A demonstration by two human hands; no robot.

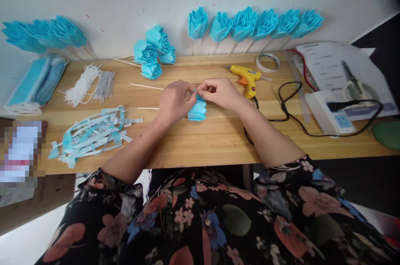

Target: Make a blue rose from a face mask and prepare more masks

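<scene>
On the table (200, 144), the folded paper piece (197, 111) lies at the centre between the left hand (175, 101) and right hand (220, 92). The glue gun (246, 77) lies just right of them, the power strip (328, 111) farther right. Cut strips (93, 133) lie to the left. 6 paper flowers (253, 23) lean on the wall behind.

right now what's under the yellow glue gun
The yellow glue gun lies on bare wooden table, its black cord trailing toward the power strip. Its handle end is partly hidden behind the right hand, so that patch cannot be seen.
</scene>
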